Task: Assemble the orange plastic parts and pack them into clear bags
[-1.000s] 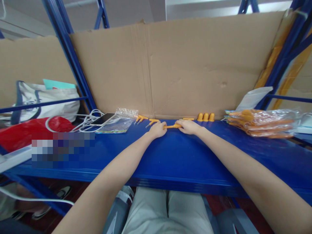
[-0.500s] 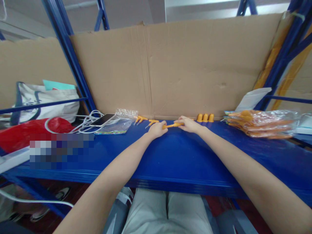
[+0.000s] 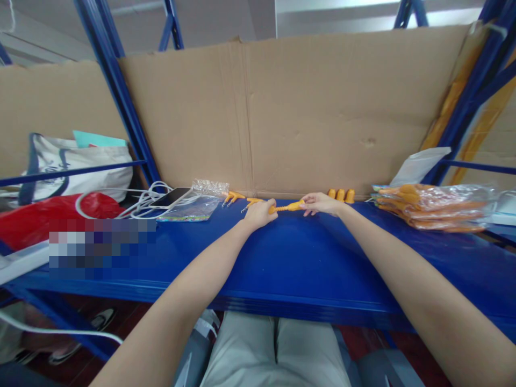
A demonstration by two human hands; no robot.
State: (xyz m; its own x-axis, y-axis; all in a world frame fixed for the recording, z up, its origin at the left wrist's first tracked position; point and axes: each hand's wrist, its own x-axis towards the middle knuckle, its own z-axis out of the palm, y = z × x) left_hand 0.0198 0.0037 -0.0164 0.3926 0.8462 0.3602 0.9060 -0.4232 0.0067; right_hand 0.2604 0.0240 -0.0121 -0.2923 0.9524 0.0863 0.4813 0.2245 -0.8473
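Note:
My left hand is closed around the left end of a slim orange tool lying along the back of the blue shelf. My right hand pinches the tool's right end with its fingertips. Two orange T-handled corkscrew-like pieces lie just left of my left hand. Three small orange caps stand in a row against the cardboard, right behind my right hand.
A cardboard sheet walls off the shelf's back. Clear bags of orange parts lie at the right. A phone, white cables and a plastic bag lie at the left, beside a red bag and a white tote.
My right hand has slid rightward along the orange tool and lifted slightly, from covering it to pinching its right end. My left hand has stayed put.

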